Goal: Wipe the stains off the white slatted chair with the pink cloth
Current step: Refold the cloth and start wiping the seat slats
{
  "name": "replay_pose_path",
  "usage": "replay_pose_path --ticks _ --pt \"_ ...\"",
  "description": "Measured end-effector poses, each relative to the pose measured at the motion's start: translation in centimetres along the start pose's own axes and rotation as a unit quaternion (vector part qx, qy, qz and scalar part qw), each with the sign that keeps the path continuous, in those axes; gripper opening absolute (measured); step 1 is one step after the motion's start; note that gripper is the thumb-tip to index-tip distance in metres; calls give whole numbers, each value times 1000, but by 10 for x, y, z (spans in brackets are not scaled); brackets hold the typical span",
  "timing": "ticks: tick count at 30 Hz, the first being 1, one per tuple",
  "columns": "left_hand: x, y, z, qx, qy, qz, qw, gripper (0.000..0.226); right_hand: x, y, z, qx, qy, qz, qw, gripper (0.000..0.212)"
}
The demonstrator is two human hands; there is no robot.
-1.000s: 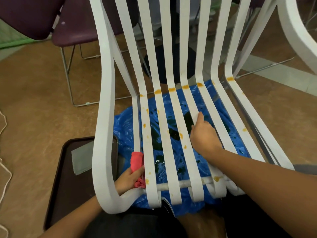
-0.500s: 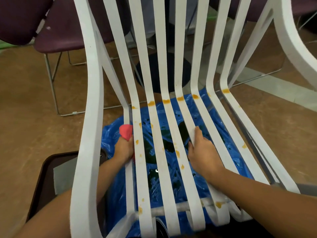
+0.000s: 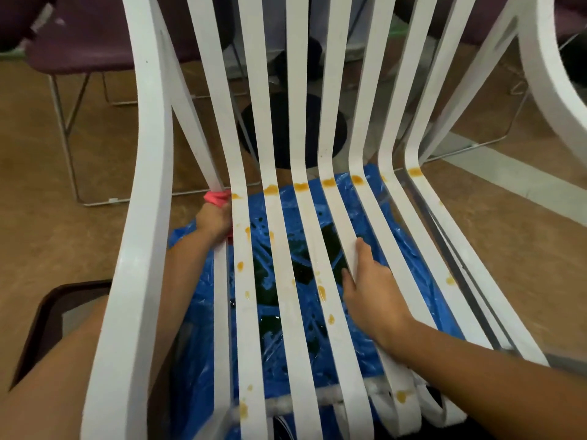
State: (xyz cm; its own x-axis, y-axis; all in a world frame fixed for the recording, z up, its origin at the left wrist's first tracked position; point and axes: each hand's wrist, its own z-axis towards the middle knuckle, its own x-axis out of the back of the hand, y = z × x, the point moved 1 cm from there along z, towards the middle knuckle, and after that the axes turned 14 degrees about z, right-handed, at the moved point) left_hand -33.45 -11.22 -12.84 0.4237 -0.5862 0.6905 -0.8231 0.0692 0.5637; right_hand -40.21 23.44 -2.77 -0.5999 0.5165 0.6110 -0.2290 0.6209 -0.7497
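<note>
ok, left hand point(image 3: 213, 220) has run the cloth point(image 3: 217, 197) up the chair's point(image 3: 149, 154) leftmost slat to the bend, fingers clamped on it. right hand point(image 3: 371, 293) still grips a middle slat. stains point(image 3: 300, 186) elsewhere remain.

One white slatted chair point(image 3: 143, 217), one pink cloth point(image 3: 217, 198) and two hands: a left hand point(image 3: 212, 222) and a right hand point(image 3: 371, 293). Down below there's one blue plastic sheet point(image 3: 190, 376) and one dark tray point(image 3: 38, 325) — and at least two purple chairs point(image 3: 85, 42) behind.
</note>
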Motion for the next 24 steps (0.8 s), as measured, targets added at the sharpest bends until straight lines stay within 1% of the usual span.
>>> replay_pose_path --ticks 3,4,7,10,13,16,18,21,22,24 --pt "-2 8 -27 0 44 25 999 44 0 -1 0 1 7 -1 1000 57" --pt "-2 9 -34 14 38 11 999 46 0 -1 -1 0 6 3 1000 57" --pt "-2 1 -49 -5 33 -26 999 49 0 -3 -1 1 3 12 1000 58" --pt "-9 -20 -59 -4 22 -12 1000 56 0 -2 -1 -4 0 17 1000 59" --pt "-11 -28 -94 -16 18 -18 1000 49 1 -4 -1 -1 2 11 1000 59" --pt "-15 -42 -126 -22 3 -12 1000 46 1 -5 -1 1 5 -9 1000 58" --pt "-14 -54 -139 -38 -34 -42 998 48 1 -5 0 0 6 -14 1000 58" --pt "-9 -77 -162 -47 -139 -116 982 44 1 -6 0 -2 7 -7 1000 55" --pt "-10 -84 -172 -35 -179 -135 974 46 1 -6 -1 -3 6 -4 1000 56" --pt "-12 -106 -192 1 -240 -145 960 57 1 -7 -1 -3 5 -2 1000 58"
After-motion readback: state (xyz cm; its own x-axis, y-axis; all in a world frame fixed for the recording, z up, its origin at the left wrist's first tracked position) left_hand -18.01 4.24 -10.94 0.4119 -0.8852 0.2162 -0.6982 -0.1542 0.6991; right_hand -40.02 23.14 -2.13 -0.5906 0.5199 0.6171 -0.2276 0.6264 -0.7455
